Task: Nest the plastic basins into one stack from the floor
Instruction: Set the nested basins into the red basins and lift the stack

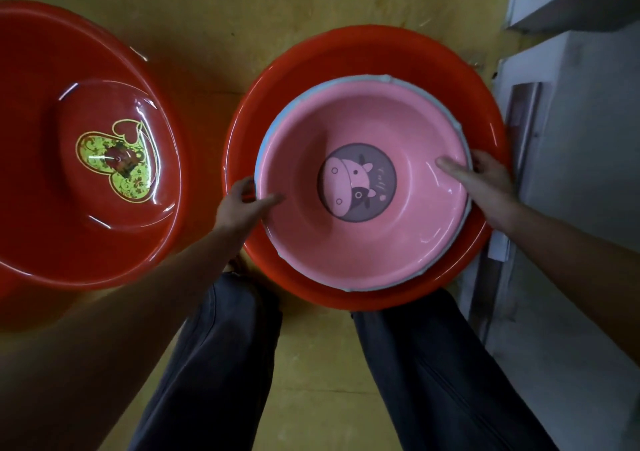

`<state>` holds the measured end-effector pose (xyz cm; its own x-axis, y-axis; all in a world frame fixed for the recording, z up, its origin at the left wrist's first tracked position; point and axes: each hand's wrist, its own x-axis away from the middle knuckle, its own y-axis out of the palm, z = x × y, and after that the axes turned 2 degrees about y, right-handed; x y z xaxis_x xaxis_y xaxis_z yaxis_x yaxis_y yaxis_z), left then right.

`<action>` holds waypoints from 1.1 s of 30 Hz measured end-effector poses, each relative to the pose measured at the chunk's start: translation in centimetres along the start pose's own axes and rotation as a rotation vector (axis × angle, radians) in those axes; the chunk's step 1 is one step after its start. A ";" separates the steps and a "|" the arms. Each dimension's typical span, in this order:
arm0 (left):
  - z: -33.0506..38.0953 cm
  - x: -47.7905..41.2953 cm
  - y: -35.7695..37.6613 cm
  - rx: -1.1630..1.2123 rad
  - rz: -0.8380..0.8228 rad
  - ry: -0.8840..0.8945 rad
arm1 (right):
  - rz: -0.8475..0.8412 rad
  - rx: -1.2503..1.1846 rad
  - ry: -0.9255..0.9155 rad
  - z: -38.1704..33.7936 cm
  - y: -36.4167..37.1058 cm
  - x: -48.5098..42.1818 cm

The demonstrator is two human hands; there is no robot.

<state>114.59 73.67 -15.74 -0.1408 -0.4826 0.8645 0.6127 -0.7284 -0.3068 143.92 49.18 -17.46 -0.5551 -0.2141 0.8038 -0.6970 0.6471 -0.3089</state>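
Note:
A pink basin (363, 243) with a cartoon cow print on its bottom sits inside a light blue basin (273, 125), of which only the rim shows. Both rest in a wider red basin (346, 52) on the floor at centre right. My left hand (239, 205) grips the pink basin's left rim, thumb inside. My right hand (485, 180) grips its right rim, thumb inside too. A second, larger red basin (52, 243) with a green and gold heart print lies on the floor at the left, apart from the stack.
The floor (311, 364) is yellow-brown. My legs (225, 364) in dark trousers stand just below the stack. A grey wall with a ledge (571, 7) and a vertical frame runs along the right side, close to the stacked basins.

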 end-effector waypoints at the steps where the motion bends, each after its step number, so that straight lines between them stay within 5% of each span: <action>1: -0.1 0.5 -0.3 -0.019 0.080 0.039 | 0.069 0.055 -0.045 -0.3 -0.4 0.2; 6: -1.0 1.4 -1.4 0.155 0.324 -0.074 | 0.283 0.314 -0.132 -1.6 -2.2 0.1; 10: -1.3 0.4 -1.0 0.243 0.125 -0.204 | 0.133 0.323 0.057 -2.1 -2.5 -1.2; 14: -1.6 -0.7 -1.1 0.161 0.058 -0.097 | 0.098 0.259 0.056 -1.6 -2.2 -2.2; 33: -0.5 4.3 -4.3 0.137 0.096 -0.153 | 0.097 0.355 -0.068 -4.3 -3.1 3.1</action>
<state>110.96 74.43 -10.89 0.0368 -0.4594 0.8875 0.7190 -0.6046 -0.3428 146.35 49.67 -11.78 -0.6468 -0.2205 0.7301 -0.7472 0.3751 -0.5486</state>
